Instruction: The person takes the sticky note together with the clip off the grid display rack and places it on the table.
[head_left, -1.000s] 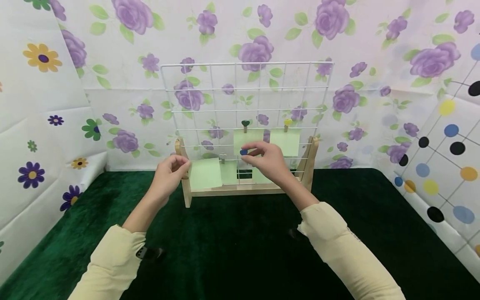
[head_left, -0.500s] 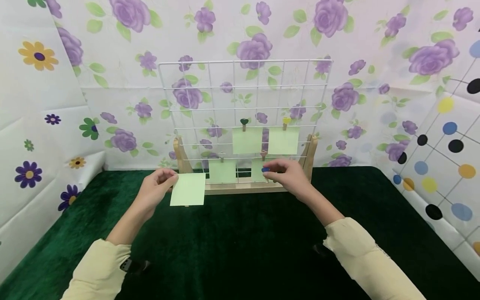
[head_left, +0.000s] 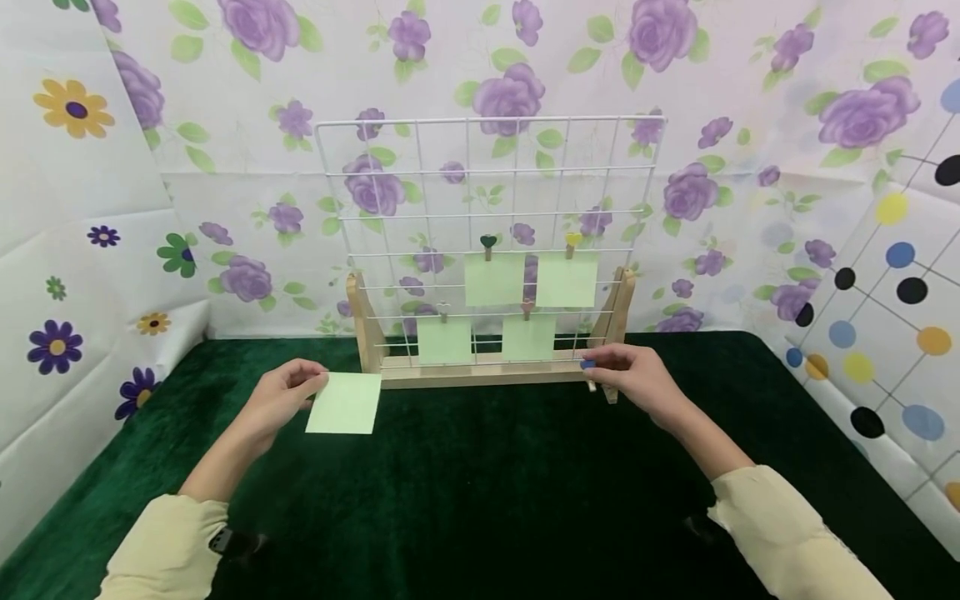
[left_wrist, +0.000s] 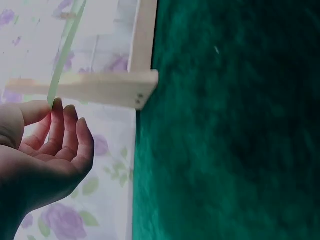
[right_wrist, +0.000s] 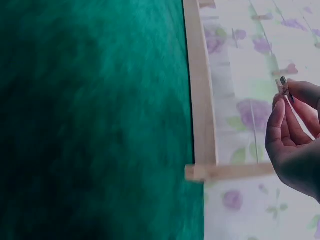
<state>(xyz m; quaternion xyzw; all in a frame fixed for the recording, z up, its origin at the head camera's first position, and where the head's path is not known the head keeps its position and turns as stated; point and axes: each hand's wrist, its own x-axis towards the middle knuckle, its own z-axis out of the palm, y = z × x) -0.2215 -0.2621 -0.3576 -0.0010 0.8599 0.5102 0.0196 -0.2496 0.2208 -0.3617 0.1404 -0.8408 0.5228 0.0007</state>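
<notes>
My left hand point(head_left: 281, 400) pinches a pale green paper note point(head_left: 345, 403) by its upper left corner, out in front of the rack's left foot. In the left wrist view the note point(left_wrist: 65, 57) appears nearly edge-on between thumb and forefinger. Near the rack's right foot, my right hand point(head_left: 637, 379) pinches a small wooden clothespin with a blue top point(head_left: 588, 364). The right wrist view also shows this clothespin point(right_wrist: 284, 87) between thumb and fingertips. Several green notes hang on the white wire grid point(head_left: 491, 120), held by clothespins with dark green point(head_left: 488, 241), yellow point(head_left: 573, 240), pink point(head_left: 527, 307) and whitish tops.
The grid stands upright on a wooden base point(head_left: 480, 377) with side posts, on a dark green cloth point(head_left: 465, 483). Behind it is a floral sheet point(head_left: 720, 275). A sheet with coloured dots point(head_left: 885, 350) rises at the right, and another flowered one at the left.
Both hands have drawn back from the grid and apart: the left hand down and left with its note, the right hand down and right with the blue-topped clothespin.
</notes>
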